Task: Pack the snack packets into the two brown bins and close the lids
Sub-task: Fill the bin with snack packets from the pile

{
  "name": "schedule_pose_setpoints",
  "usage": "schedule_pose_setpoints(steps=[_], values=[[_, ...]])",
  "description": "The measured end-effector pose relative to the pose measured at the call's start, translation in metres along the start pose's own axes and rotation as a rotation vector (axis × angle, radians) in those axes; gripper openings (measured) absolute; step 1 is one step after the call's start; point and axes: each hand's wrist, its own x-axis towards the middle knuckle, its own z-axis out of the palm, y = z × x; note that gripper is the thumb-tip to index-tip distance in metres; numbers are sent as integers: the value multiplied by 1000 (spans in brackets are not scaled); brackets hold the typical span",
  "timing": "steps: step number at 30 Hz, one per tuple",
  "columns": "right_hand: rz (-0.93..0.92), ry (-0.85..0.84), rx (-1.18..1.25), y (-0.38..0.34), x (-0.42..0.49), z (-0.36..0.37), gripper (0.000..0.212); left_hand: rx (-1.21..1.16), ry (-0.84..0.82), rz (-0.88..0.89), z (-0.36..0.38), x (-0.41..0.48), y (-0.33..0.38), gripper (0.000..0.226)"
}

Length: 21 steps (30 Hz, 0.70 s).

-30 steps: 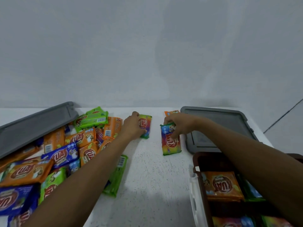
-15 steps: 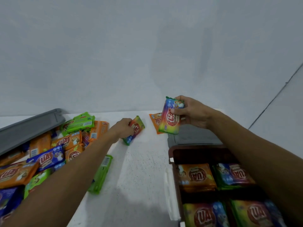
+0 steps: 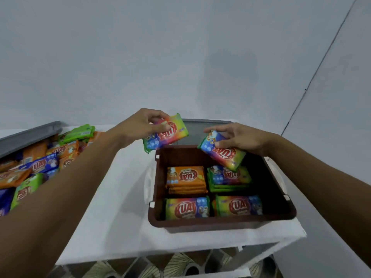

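An open brown bin (image 3: 220, 223) stands on the white table at the right, with stacks of snack packets inside: an orange stack (image 3: 185, 178) and several rainbow ones. My right hand (image 3: 239, 138) grips a rainbow packet (image 3: 224, 154) tilted over the bin's far right part. My left hand (image 3: 142, 125) holds another rainbow packet (image 3: 166, 134) just above the bin's far left corner. A loose pile of packets (image 3: 40, 163) covers the table's left side.
A grey lid (image 3: 202, 130) lies flat behind the brown bin. Another grey lid (image 3: 28, 136) leans at the far left behind the pile. The table's front edge (image 3: 180, 251) runs below the bin, with patterned floor beneath. A pale wall rises behind.
Both hands lifted their rainbow packets off the table and carried them toward me, over the brown bin. The view tilted down and right, showing the whole bin.
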Motion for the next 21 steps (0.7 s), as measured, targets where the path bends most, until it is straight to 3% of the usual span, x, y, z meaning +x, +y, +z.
schedule_pose_setpoints(steps=[4, 7, 10, 15, 21], values=[[-24, -193, -337, 3, -25, -3, 59, 129, -209, 32, 34, -18, 17, 29], [-75, -142, -702, 14, -26, 3, 63, 288, -277, 98, 62, -18, 16, 21], [-88, -55, -829, 27, -24, 9, 56, 483, -312, 123, 86, -13, 9, 21], [-199, 180, -975, 49, -28, 12, 43, 655, -189, 181, 103, -16, -15, 19], [-280, 278, -1035, 59, -28, 15, 38, 943, -83, 262, 111, -18, -17, 29]])
